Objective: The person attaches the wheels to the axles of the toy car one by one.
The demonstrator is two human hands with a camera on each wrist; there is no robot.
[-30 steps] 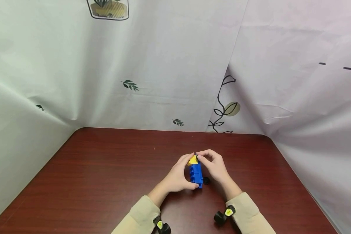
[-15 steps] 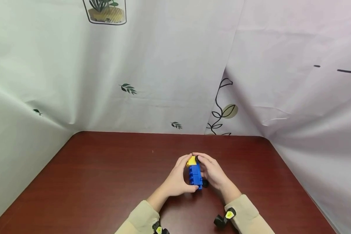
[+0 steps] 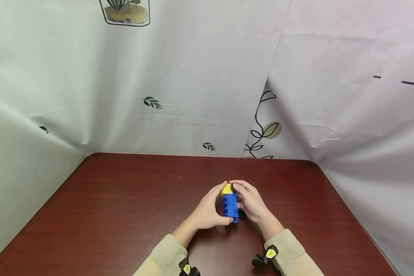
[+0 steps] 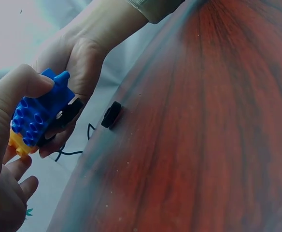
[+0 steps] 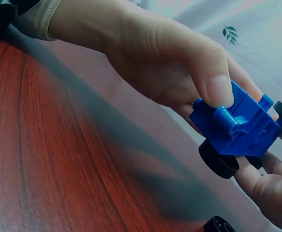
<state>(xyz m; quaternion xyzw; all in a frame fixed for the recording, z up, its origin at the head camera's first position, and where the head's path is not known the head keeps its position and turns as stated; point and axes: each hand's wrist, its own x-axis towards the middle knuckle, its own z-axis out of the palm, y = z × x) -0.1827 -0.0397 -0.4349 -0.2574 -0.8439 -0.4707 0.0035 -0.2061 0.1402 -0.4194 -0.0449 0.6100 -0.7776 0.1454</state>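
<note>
My left hand [image 3: 207,211] grips a toy car of blue bricks [image 3: 230,205] with a yellow brick [image 3: 227,189] at its far end. Its thumb lies on the near blue end, its fingers at the yellow end. My right hand [image 3: 252,203] pinches a black wheel [image 3: 233,187] against the car's far right side. In the right wrist view, a black wheel [image 5: 218,159] sits on the car's underside, and the right fingers [image 5: 276,188] reach in from the right edge. The right palm shows behind the car in the left wrist view.
A loose black wheel [image 4: 112,115] stands on the dark red wooden table [image 4: 204,145], near the hands. A white patterned cloth [image 3: 193,76] hangs behind and beside the table. Black wrist cameras [image 3: 260,261] sit at both sleeves.
My right hand's lower fingers have closed in along the car's right side, while its thumb stays at the far wheel. The left grip looks the same. The head view has tilted slightly.
</note>
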